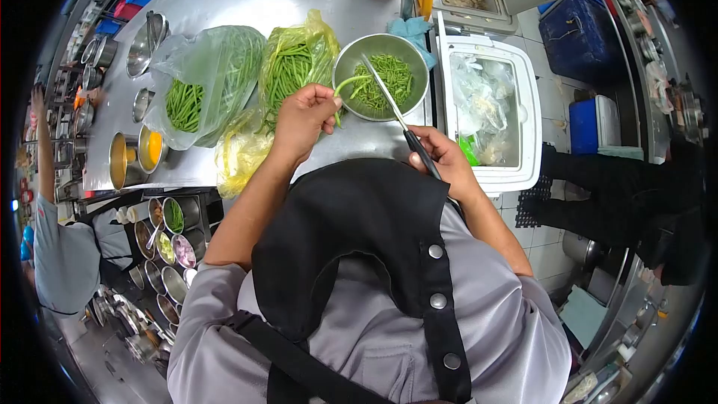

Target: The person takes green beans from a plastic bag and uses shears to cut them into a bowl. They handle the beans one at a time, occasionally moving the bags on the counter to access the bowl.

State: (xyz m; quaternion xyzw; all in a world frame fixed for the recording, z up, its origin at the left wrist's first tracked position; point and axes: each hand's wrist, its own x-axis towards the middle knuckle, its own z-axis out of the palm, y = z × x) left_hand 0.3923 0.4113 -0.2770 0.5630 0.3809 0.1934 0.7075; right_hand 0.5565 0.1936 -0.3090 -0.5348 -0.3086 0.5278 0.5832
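Observation:
My left hand point(305, 121) is closed in a pinch on a green bean point(340, 94), which curves over the near-left rim of a metal bowl point(359, 110). Short cut pieces of green bean point(393, 78) lie in that bowl. In my right hand point(446, 158) is a black-handled knife point(389, 97), its narrow blade slanting across the bowl close to the bean's end. Just left of the bowl, a yellow plastic bag point(320, 30) holds whole green beans point(290, 67). Farther left, more beans fill a clear plastic bag point(221, 78).
A white-rimmed bin point(529, 112) with plastic bags inside stands at the right. Behind the bowl lies a blue cloth point(413, 32). Metal containers point(120, 161) sit at the table's left edge. Another person point(63, 247) is at the far left; dark-clothed legs point(591, 194) show at right.

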